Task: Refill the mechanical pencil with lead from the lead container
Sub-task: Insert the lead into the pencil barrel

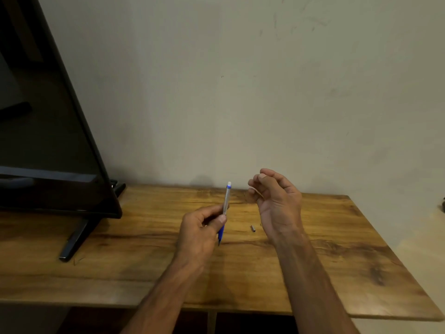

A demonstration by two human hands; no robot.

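The left hand (199, 227) clamps its fingers on the near-upright pencil (226, 201). The right hand (277, 201) curls its fingers above the desk (144, 261); I cannot tell whether they pinch anything.

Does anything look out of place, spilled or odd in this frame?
One small thing: a tiny grey piece lies loose on the table, between the left hand, which grips the pencil upright, and the raised right hand. What it is I cannot tell. Nothing looks spilled or damaged.
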